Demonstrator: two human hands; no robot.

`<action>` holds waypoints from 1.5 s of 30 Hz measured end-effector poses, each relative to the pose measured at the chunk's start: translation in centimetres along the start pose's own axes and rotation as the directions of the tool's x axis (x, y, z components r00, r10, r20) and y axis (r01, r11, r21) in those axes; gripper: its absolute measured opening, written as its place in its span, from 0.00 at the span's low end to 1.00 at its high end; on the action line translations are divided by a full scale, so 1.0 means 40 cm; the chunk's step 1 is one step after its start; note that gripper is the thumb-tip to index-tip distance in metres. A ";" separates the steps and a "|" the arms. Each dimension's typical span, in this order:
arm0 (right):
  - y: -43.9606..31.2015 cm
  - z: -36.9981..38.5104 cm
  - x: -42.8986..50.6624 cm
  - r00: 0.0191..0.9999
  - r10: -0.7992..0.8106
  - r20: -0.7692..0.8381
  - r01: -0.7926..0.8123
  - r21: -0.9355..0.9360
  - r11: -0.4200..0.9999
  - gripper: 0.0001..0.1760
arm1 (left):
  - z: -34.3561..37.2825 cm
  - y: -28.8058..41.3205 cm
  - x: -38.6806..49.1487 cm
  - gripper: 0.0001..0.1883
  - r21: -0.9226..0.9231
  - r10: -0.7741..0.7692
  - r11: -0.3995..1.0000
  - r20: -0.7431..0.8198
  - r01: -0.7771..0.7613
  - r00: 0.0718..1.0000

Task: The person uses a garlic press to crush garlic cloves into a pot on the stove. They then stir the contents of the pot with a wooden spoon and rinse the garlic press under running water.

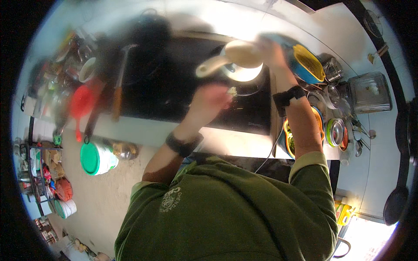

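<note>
A cream saucepan with a thick handle pointing left sits on the black glass cooktop. Over its far part is a tilted beige round piece, a lid or a shallow bowl; blur hides which. My right hand grips this piece at its right edge, the fingers blurred. Just in front of the saucepan, my left hand is closed around a pale yellowish bit of food that pokes out by the fingertips. Its exact kind is unclear.
Left on the cooktop stands a dark wok, near a wooden-handled turner and a red ladle-like utensil. At right are a yellow strainer basket, steel bowls and an orange-rimmed container of greens. A green-lidded bucket stands below.
</note>
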State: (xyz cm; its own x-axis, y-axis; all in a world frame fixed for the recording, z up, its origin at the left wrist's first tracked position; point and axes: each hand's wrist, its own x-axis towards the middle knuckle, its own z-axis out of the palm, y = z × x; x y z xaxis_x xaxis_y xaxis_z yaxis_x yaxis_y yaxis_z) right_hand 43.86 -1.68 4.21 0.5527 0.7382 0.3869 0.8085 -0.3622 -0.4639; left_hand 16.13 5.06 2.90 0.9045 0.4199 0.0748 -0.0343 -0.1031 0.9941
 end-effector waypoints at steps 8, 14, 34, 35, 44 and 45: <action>-0.108 -0.056 -0.068 0.992 0.114 -0.052 -0.116 -0.028 0.993 0.16 | -0.003 -0.007 0.033 0.10 0.175 0.149 0.973 0.019 -0.150 0.989; -0.273 -0.125 -0.229 0.960 0.105 0.261 -0.197 0.359 0.912 0.17 | 0.028 0.061 0.096 0.09 0.281 0.167 0.944 0.041 -0.172 0.985; -0.182 -0.236 0.099 0.991 0.115 -0.071 -0.051 0.596 0.802 0.06 | -0.039 0.334 0.549 0.13 0.311 0.166 0.903 0.380 -0.295 0.910; -0.169 -0.212 0.100 0.987 0.141 -0.078 -0.050 0.680 0.731 0.05 | -0.029 0.317 0.571 0.13 0.410 0.056 0.893 0.304 -0.184 0.951; -0.074 -0.087 0.135 0.953 0.295 0.070 -0.281 0.568 0.774 0.04 | 0.001 0.169 0.640 0.07 0.550 -0.012 0.832 0.149 -0.072 0.989; -0.070 -0.076 0.134 0.944 0.320 0.081 -0.309 0.561 0.768 0.04 | 0.001 0.155 0.645 0.07 0.544 -0.025 0.837 0.142 -0.057 0.989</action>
State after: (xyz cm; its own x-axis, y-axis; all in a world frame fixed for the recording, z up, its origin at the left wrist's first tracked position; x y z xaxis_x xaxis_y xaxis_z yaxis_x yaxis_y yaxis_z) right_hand 45.16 1.57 10.03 0.7640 0.6270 0.1521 0.3369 -0.1866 -0.9229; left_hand 39.28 15.22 11.00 0.9564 0.2896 0.0382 0.1507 -0.6012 0.7848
